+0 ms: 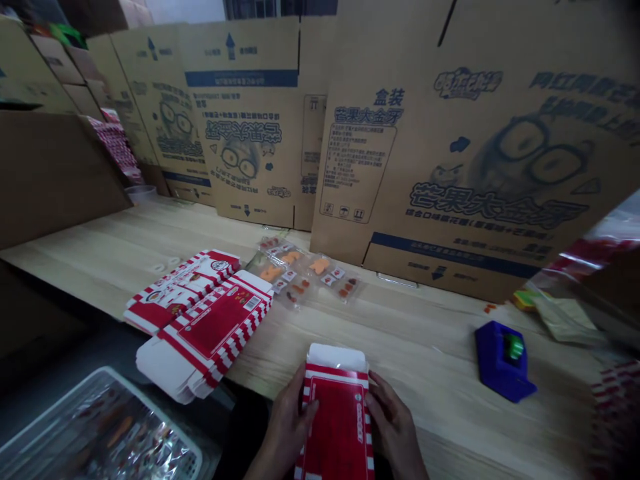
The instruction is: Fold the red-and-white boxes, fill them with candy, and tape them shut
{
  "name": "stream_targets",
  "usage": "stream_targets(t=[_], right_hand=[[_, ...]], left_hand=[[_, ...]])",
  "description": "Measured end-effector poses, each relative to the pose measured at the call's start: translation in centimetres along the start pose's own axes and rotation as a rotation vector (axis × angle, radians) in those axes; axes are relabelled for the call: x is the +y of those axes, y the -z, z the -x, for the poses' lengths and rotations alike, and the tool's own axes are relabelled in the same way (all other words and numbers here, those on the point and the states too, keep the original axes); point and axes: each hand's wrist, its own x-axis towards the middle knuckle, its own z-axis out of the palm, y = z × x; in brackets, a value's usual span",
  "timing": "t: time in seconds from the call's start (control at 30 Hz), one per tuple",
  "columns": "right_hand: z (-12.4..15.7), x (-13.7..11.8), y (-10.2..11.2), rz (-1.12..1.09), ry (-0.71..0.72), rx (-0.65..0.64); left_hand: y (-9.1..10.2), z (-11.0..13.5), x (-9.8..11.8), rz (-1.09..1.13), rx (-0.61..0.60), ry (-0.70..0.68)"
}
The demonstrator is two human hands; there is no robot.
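Note:
A red carton with red-and-white striped edges [336,420] is held upright at the table's near edge, its white end flap standing up at the far end. My left hand [287,423] grips its left side, thumb lying on the red face. On the opposite side, my right hand [393,420] holds the striped edge with curled fingers. Left of my hands lies a stack of flat, unfolded cartons of the same print [215,327], overhanging the table edge. Beyond it are several clear sachets [300,267] with orange and brown pieces inside.
Large printed cardboard boxes [255,133] wall off the back of the table [425,347]. A blue tape dispenser [503,360] stands at right, near a yellow pad [563,317]. Below left, a white plastic basket [107,377] holds shiny packets.

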Motion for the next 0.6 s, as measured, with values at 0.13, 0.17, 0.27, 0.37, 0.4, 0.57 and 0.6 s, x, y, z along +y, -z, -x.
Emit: stream_targets(t=[0.13, 0.17, 0.27, 0.37, 0.4, 0.57, 0.6], right_hand=[[0.4, 0.1, -0.2, -0.037, 0.0, -0.107], [0.4, 0.1, -0.1, -0.044, -0.005, -0.141], [0.7, 0.2, 0.3, -0.054, -0.011, -0.213], [1.1, 0.1, 0.7, -0.044, -0.016, -0.261], [1.3, 0.0, 0.8, -0.026, -0.014, -0.271], [1.8, -0.8, 0.8, 0.169, 0.104, -0.236], [1.8, -0.9, 0.8, 0.2, 0.135, -0.233]], left_hand=[[-0.2, 0.5, -0.7, 0.173, -0.023, 0.007], [-0.1, 0.7, -1.0, 0.204, -0.035, 0.012], [0.2, 1.1, -2.0, 0.315, -0.083, 0.031], [0.4, 1.5, -2.5, 0.415, -0.139, 0.047], [0.5, 1.6, -2.4, 0.43, -0.159, 0.06], [0.2, 1.5, -0.5, 0.306, -0.167, 0.126], [0.0, 1.4, -0.3, 0.239, -0.145, 0.118]])
